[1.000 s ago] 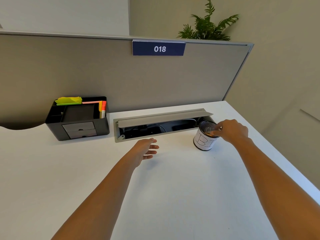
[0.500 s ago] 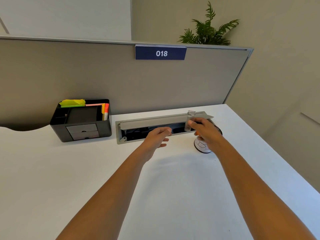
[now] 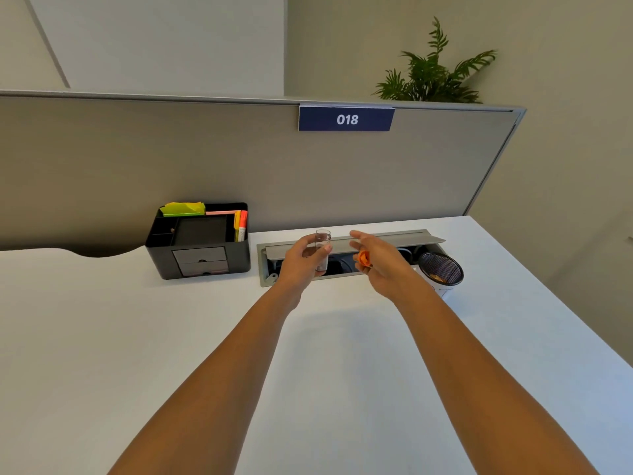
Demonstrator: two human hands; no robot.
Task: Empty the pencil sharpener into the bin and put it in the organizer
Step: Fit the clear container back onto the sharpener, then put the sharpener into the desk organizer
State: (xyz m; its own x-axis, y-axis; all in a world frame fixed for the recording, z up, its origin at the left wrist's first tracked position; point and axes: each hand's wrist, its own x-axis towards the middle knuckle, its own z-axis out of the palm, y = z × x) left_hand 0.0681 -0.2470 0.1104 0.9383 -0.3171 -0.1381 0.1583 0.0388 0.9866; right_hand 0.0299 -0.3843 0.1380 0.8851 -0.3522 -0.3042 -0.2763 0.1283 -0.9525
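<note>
My left hand point(image 3: 303, 260) grips the clear plastic cup of the pencil sharpener point(image 3: 322, 249), held upright above the cable tray. My right hand point(image 3: 378, 260) is just to its right with its fingers spread, and the orange sharpener part point(image 3: 363, 258) rests against its palm and lower fingers. The bin point(image 3: 442, 270), a black mesh cup with a white paper label, stands on the desk right of my right hand, with some shavings inside. The black desk organizer point(image 3: 200, 240) sits at the back left, apart from both hands.
An open grey cable tray point(image 3: 346, 257) with a raised lid runs along the back of the white desk point(image 3: 171, 337). Sticky notes and highlighters point(image 3: 241, 222) stand in the organizer. A grey partition point(image 3: 205, 159) closes off the back; the desk's right edge is near the bin.
My right hand came away from the bin with the sharpener cup and passed it to my left hand, which rose to take it. The orange part now shows in my right hand.
</note>
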